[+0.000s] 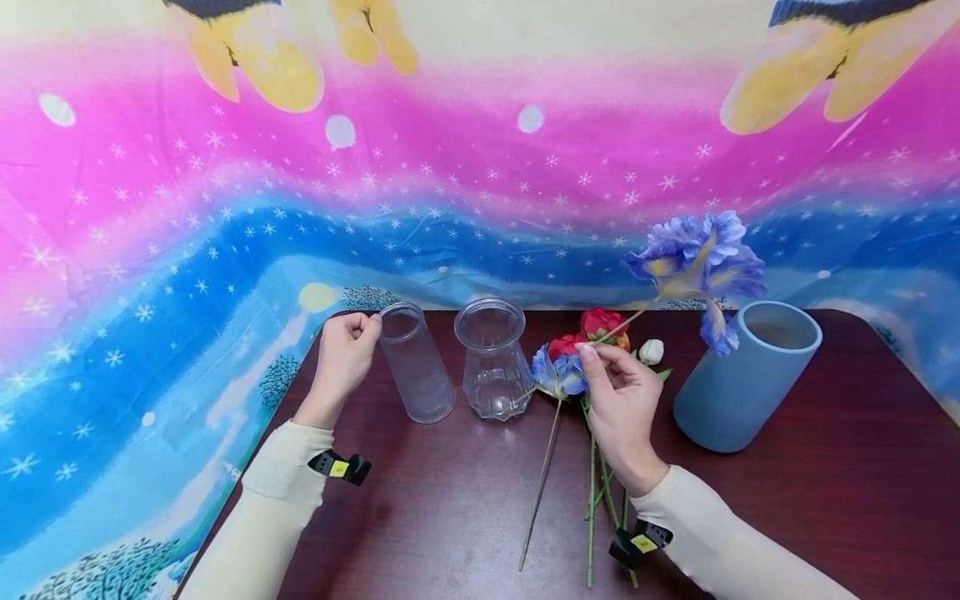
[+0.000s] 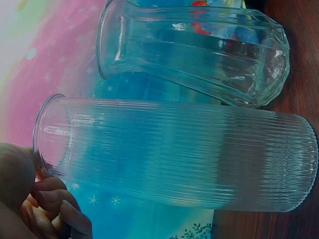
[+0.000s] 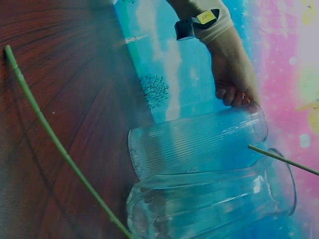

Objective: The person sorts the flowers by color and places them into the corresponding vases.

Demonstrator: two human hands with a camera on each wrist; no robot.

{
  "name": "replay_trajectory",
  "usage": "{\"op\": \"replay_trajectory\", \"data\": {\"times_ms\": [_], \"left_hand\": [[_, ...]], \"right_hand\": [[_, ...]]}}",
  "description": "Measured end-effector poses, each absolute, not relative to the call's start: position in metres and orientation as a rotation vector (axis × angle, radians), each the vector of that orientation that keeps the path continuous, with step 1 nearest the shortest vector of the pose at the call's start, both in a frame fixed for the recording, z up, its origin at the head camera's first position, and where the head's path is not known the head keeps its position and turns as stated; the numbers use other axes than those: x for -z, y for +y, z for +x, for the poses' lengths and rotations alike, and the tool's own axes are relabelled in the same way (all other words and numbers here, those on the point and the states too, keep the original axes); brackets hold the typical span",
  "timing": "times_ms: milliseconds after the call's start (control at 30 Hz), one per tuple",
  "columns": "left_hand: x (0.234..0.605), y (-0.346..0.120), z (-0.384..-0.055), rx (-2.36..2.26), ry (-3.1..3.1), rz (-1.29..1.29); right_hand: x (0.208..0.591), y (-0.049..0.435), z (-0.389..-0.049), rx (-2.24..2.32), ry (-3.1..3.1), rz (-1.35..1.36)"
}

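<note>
My left hand (image 1: pixel 348 358) pinches the rim of a tall ribbed glass vase (image 2: pixel 164 154), which stands upright on the table at the left. Beside it is a flared, faceted glass vase (image 1: pixel 495 367). Between thumb and fingertips, my right hand (image 1: pixel 626 404) pinches the stem of a purple-blue iris (image 1: pixel 701 258). Its bloom is up to the right, in front of the blue vase's rim. The bare end of that stem (image 3: pixel 284 160) points toward the mouths of the glass vases in the right wrist view.
A blue-grey vase (image 1: pixel 738 392) stands at the right. Red flowers (image 1: pixel 602 321), a white bud (image 1: pixel 651 352) and another blue flower (image 1: pixel 558 375) lie mid-table, their stems (image 1: pixel 591 517) reaching toward the front. A patterned cloth (image 1: pixel 450 167) hangs behind the dark wooden table (image 1: pixel 442 500).
</note>
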State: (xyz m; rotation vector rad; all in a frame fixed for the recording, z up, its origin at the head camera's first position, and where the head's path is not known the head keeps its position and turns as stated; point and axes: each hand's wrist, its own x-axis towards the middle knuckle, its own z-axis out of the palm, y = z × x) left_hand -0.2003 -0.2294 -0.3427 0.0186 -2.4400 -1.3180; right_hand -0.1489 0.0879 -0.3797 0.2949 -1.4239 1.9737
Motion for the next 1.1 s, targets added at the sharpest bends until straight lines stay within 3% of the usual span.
{"op": "replay_trajectory", "data": {"times_ms": [1100], "left_hand": [[0.347, -0.231, -0.203, 1.294, -2.439, 0.029]], "right_hand": [[0.319, 0.063, -0.164, -1.813, -1.456, 0.451]]}}
